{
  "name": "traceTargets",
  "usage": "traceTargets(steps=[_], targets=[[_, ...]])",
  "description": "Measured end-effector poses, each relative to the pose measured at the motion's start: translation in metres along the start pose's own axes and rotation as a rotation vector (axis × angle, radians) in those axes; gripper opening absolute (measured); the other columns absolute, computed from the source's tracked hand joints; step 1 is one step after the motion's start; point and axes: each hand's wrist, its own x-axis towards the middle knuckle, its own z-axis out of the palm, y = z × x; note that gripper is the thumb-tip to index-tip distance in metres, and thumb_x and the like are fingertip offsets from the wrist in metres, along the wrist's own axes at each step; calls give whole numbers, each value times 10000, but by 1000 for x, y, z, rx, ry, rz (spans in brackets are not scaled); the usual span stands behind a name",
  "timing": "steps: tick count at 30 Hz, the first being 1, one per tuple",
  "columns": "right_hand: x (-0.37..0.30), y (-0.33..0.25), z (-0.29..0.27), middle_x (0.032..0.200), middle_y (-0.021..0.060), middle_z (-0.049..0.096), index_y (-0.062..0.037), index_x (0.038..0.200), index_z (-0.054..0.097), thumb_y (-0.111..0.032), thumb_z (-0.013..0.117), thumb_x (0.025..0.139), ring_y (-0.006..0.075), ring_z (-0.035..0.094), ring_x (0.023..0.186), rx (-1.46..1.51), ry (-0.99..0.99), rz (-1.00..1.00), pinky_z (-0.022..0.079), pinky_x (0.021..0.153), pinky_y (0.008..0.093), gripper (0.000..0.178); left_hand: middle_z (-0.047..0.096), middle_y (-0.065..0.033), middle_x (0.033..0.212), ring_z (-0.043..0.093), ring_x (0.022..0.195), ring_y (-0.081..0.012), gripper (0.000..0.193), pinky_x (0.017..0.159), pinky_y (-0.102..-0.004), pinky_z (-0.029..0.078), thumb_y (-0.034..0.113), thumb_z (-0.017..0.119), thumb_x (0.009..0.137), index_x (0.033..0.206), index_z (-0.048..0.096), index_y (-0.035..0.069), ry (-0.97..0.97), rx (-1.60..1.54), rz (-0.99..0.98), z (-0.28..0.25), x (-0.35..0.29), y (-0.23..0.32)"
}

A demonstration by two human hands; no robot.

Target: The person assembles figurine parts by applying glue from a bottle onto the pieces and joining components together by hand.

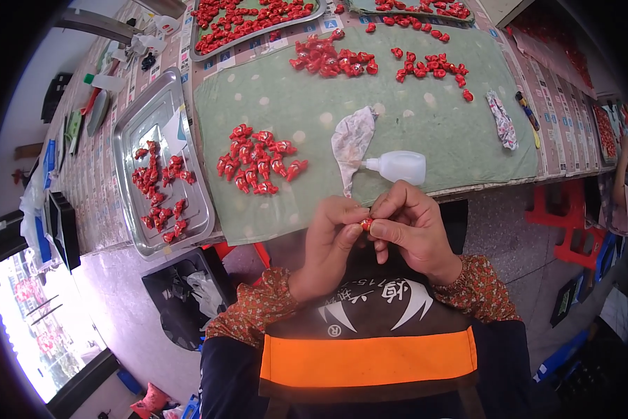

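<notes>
Just past the table's near edge, my left hand (333, 230) and my right hand (415, 229) meet, fingertips pinching one small glossy red piece (366, 224) between them. Most of it is hidden by the thumbs and fingers. A translucent white squeeze bottle (403, 167) with a narrow nozzle lies on its side on the green cloth, a little beyond my right hand. Touching its nozzle is a crumpled pale patterned rag (352, 140). To the left sits a loose pile of similar red pieces (258, 159).
A metal tray (201, 202) with several red pieces stands at the left. More red pieces (328, 56) lie at the far side of the green cloth (307, 98), before another filled tray (258, 45). A second rag (501, 120) and a yellow-and-black tool (527, 112) lie right. Red stools (569, 223) stand beyond the table.
</notes>
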Motion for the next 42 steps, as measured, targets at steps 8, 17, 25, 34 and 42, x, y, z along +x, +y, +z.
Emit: traceTargets(steps=[8,17,25,34,42], targets=[[-1,7,0,809,70,615,-20,900,537,-13,644,896,93,609,614,116,-20,-47,528,512,223,107,447,-115,1084,538,885,-156,198,746,-271,502,76,425,1017,1208,430,26,-48,-62,72,5,0,-1],[-1,9,1,820,74,606,-19,901,538,-18,645,897,105,605,609,149,-23,-51,529,506,235,107,434,-124,1085,543,889,-164,194,741,-286,522,77,408,1022,1208,413,25,-52,-30,88,5,-3,-4],[-1,9,1,818,79,608,-18,899,537,-18,644,897,112,604,607,170,-35,-56,521,498,234,107,433,-125,1080,544,875,-163,184,737,-281,522,81,405,1023,1199,413,24,-50,32,110,4,-3,-5],[1,4,-1,810,85,589,-30,897,520,-19,642,893,114,589,609,170,-45,5,518,467,234,122,453,-115,1067,543,885,-151,176,773,-276,499,69,425,1017,1183,435,14,-46,16,85,2,0,2],[7,-12,10,779,68,627,-18,907,553,-67,650,910,86,589,580,99,-7,23,505,469,219,108,531,-63,1031,527,871,-98,177,776,-240,461,74,488,1001,1170,472,24,-66,4,-45,-11,8,20]])
